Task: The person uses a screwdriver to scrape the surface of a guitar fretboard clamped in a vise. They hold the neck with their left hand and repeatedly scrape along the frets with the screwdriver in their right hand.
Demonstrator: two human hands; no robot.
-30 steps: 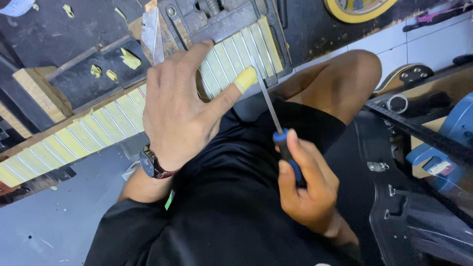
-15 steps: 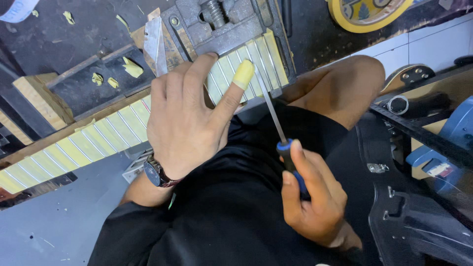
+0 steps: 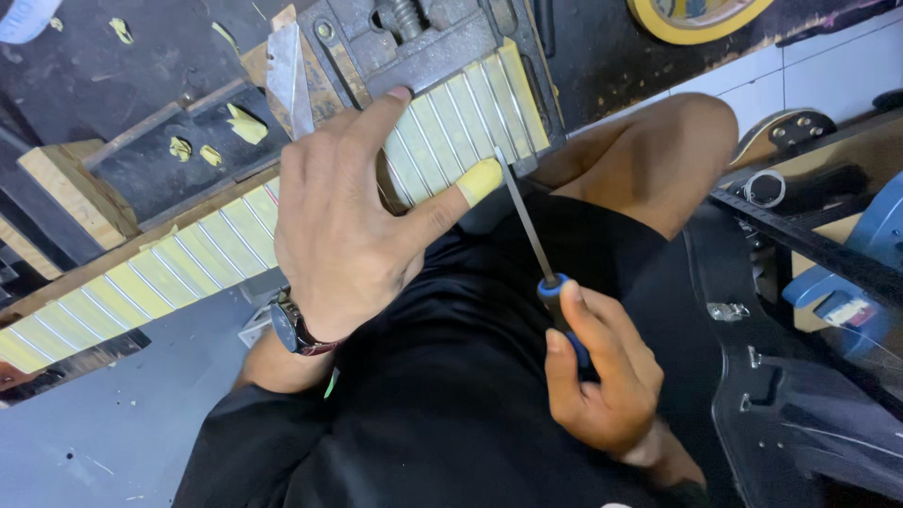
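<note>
A long guitar neck (image 3: 169, 273) with yellow-taped fretboard and bare metal frets runs from lower left to upper right, its end clamped in a dark metal vise (image 3: 423, 42). My left hand (image 3: 348, 226) lies flat on the fretboard near the vise, fingers spread, thumb tip wrapped in yellow tape. My right hand (image 3: 602, 376) grips the blue and black handle of a thin metal file (image 3: 527, 221), whose tip touches the fretboard's near edge beside my thumb. A wristwatch (image 3: 292, 325) sits on my left wrist.
A wooden block (image 3: 71, 188) and yellow tape scraps (image 3: 245, 122) lie on the dark bench behind the neck. A tape roll (image 3: 696, 14) sits at top right. A black guitar body (image 3: 809, 395) and blue part (image 3: 856, 254) are at right. My knee (image 3: 677, 150) is below the vise.
The view has shifted, bringing the vise lower in frame. My left hand has slid toward the vise end, and the file tip has come up beside my taped thumb.
</note>
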